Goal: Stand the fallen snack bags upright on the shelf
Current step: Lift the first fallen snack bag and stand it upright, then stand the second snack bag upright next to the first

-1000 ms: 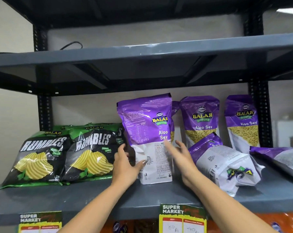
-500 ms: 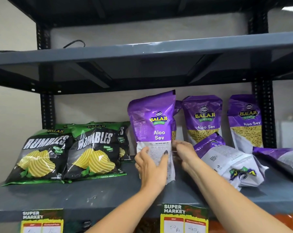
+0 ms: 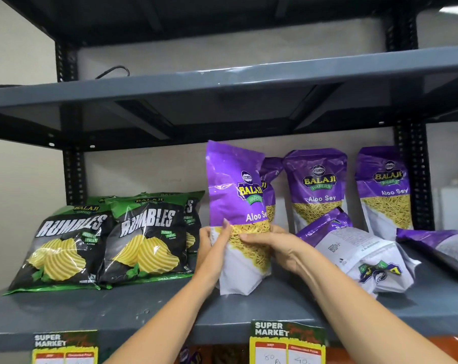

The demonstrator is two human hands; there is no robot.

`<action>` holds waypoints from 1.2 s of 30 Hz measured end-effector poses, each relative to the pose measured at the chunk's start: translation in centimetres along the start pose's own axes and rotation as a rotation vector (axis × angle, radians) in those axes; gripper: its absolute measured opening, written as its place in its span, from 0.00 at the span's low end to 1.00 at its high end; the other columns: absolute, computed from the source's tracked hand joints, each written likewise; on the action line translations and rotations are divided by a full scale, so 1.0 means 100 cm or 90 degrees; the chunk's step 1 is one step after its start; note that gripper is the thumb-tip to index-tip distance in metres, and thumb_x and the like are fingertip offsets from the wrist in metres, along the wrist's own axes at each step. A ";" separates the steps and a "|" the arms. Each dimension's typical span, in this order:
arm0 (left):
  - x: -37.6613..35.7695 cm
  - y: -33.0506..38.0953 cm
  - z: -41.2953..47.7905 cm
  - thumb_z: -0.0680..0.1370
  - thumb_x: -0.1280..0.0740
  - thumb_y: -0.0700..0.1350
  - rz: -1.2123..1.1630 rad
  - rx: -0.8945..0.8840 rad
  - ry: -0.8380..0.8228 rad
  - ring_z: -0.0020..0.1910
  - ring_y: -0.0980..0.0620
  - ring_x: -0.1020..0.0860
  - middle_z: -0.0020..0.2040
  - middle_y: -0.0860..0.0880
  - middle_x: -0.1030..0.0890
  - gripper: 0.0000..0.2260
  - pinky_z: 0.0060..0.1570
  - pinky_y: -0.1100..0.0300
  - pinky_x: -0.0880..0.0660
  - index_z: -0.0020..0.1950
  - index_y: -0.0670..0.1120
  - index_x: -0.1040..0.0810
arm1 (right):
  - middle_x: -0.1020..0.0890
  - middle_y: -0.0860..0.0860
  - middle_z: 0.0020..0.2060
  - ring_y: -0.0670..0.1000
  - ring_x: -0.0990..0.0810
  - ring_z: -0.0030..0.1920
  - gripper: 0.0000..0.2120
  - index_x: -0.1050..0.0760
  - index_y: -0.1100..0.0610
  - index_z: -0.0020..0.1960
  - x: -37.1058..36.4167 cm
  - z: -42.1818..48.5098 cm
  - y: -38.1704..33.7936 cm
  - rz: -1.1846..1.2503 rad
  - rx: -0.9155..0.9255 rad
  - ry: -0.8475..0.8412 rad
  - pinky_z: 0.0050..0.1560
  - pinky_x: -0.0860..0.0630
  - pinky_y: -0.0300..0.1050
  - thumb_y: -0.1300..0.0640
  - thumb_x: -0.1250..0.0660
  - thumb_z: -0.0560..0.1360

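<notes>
Since the earlier frame, the held Aloo Sev bag has been turned so that its printed front, formerly its back panel, is shown to the camera; both hands have been shifted onto its middle.

Item 1, far left: two black-and-green Rumbles bags are propped side by side on the grey shelf, leaning back, with further green bags partly seen behind them.

Item 2: left hand. It is laid against the left edge of the held bag, fingers closed lightly around that edge; the thumb side is partly hidden by the bag.

Item 3, centre: the held bag. It is stood upright, tilted slightly, its white base resting on the shelf near the front edge. Another purple bag is partly hidden just behind it.

Item 4: right hand. It is wrapped on the right side of the held bag, fingers curled across the yellow window of the front.

Item 5: two upright purple bags are set at the back of the shelf.

Item 6: a fallen purple bag is lying on its face in front of them, back panel up.

Item 7, far right: a second fallen bag is cut off by the frame edge.

Item 8: price tags are fixed to the shelf's front lip.
</notes>
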State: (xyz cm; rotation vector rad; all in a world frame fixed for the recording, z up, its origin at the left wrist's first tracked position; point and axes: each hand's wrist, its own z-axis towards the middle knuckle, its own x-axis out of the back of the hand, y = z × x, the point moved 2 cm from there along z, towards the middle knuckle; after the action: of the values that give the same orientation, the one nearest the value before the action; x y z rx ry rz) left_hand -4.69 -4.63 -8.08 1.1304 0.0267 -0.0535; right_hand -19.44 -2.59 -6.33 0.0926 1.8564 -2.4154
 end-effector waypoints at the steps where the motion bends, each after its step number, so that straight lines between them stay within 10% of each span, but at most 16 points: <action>1: 0.002 -0.004 0.005 0.69 0.30 0.64 -0.038 0.003 -0.025 0.54 0.44 0.18 0.49 0.46 0.17 0.23 0.62 0.44 0.26 0.53 0.48 0.27 | 0.15 0.59 0.54 0.55 0.16 0.54 0.35 0.23 0.64 0.62 -0.001 0.001 0.001 0.013 0.013 -0.011 0.56 0.22 0.44 0.59 0.20 0.57; 7: 0.011 -0.007 0.013 0.81 0.43 0.53 -0.270 0.089 -0.079 0.44 0.47 0.14 0.47 0.43 0.13 0.18 0.41 0.56 0.17 0.58 0.42 0.22 | 0.21 0.45 0.21 0.40 0.25 0.21 0.08 0.27 0.54 0.40 0.006 -0.005 -0.009 0.161 0.091 0.082 0.22 0.32 0.32 0.52 0.30 0.71; 13: 0.010 -0.005 0.007 0.82 0.45 0.56 -0.206 0.062 0.038 0.60 0.41 0.20 0.58 0.40 0.17 0.21 0.66 0.42 0.28 0.59 0.43 0.20 | 0.18 0.48 0.31 0.43 0.22 0.26 0.10 0.27 0.53 0.39 -0.003 -0.018 -0.011 0.084 0.164 0.158 0.27 0.28 0.37 0.54 0.25 0.68; 18: 0.014 -0.007 0.002 0.82 0.43 0.55 -0.187 0.010 0.095 0.59 0.40 0.20 0.49 0.45 0.15 0.18 0.64 0.41 0.27 0.44 0.48 0.17 | 0.20 0.49 0.32 0.40 0.22 0.26 0.13 0.29 0.55 0.41 -0.010 -0.034 -0.010 0.056 0.249 0.212 0.28 0.27 0.33 0.57 0.24 0.66; 27: 0.025 -0.002 -0.014 0.73 0.41 0.64 -0.172 -0.004 0.095 0.58 0.44 0.20 0.55 0.45 0.16 0.26 0.63 0.45 0.27 0.56 0.46 0.19 | 0.19 0.48 0.36 0.36 0.23 0.27 0.22 0.28 0.56 0.47 -0.023 -0.060 -0.019 -0.020 0.244 0.204 0.30 0.28 0.31 0.45 0.25 0.61; 32: 0.037 0.037 -0.057 0.78 0.43 0.51 0.086 -0.385 0.395 0.60 0.42 0.29 0.59 0.40 0.26 0.19 0.59 0.49 0.32 0.61 0.39 0.27 | 0.19 0.50 0.46 0.47 0.22 0.47 0.20 0.23 0.56 0.53 0.014 -0.072 -0.058 -0.217 0.216 0.228 0.52 0.26 0.42 0.41 0.39 0.75; 36: -0.001 0.063 -0.118 0.77 0.39 0.48 0.266 -0.812 0.064 0.53 0.48 0.25 0.50 0.46 0.22 0.12 0.56 0.54 0.29 0.56 0.43 0.26 | 0.18 0.50 0.41 0.51 0.22 0.45 0.09 0.20 0.56 0.45 0.081 -0.082 -0.097 -0.507 0.222 0.339 0.48 0.29 0.44 0.50 0.31 0.71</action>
State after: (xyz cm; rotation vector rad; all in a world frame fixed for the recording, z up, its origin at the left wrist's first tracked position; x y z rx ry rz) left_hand -4.38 8.74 -7.36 -0.1539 -0.0798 0.3536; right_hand -28.66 7.54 0.04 0.0172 1.8672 -3.5496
